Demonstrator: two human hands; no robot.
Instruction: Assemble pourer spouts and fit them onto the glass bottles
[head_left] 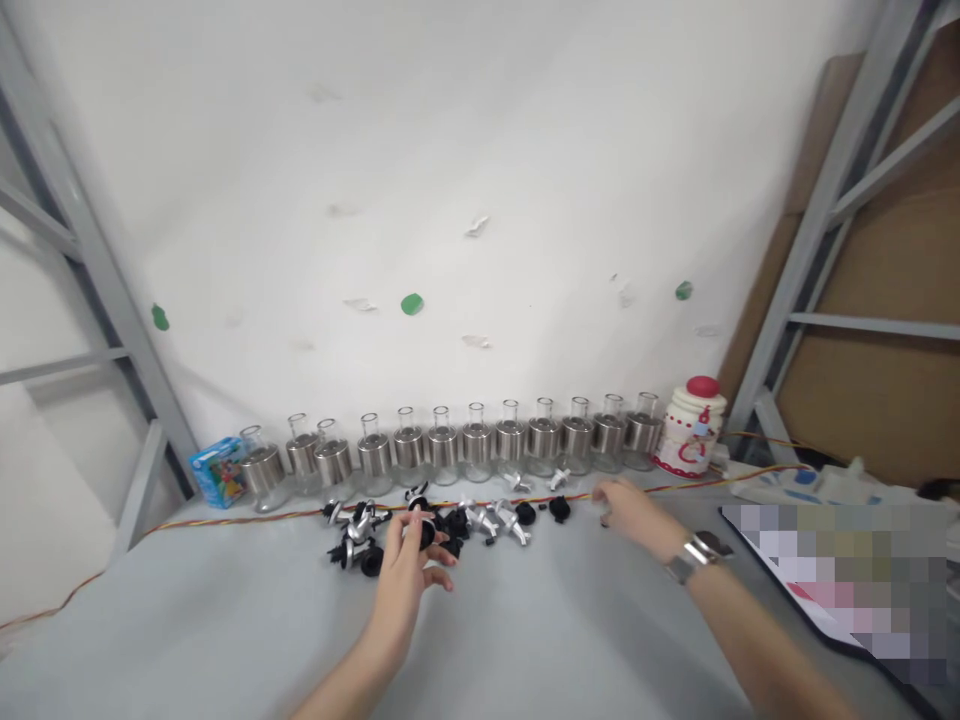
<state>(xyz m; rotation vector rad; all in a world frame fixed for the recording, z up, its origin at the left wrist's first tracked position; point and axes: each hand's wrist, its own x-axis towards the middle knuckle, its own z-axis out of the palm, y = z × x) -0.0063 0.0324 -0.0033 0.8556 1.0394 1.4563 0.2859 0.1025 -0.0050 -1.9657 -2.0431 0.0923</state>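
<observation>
My left hand (405,580) is over a loose pile of pourer parts, with a black round cap (427,534) between its fingers. Around it lie silver-and-black pourer spouts (352,552) and more black caps (372,561). My right hand (634,515), with a metal-band watch at the wrist, is low over the table, right of a black cap (559,509). Its fingers are curled together; a small dark bit shows at the tips, too blurred to name. Glass bottles with steel sleeves (476,445) stand upright in a row behind, their necks uncovered.
A blue printed box (217,473) stands at the row's left end, a white jar with a red lid (691,428) at its right. Twisted red-yellow wire (285,518) runs across the grey table (247,620). A dark-edged, pixelated flat object (832,570) lies right; metal frames (817,240) flank the wall.
</observation>
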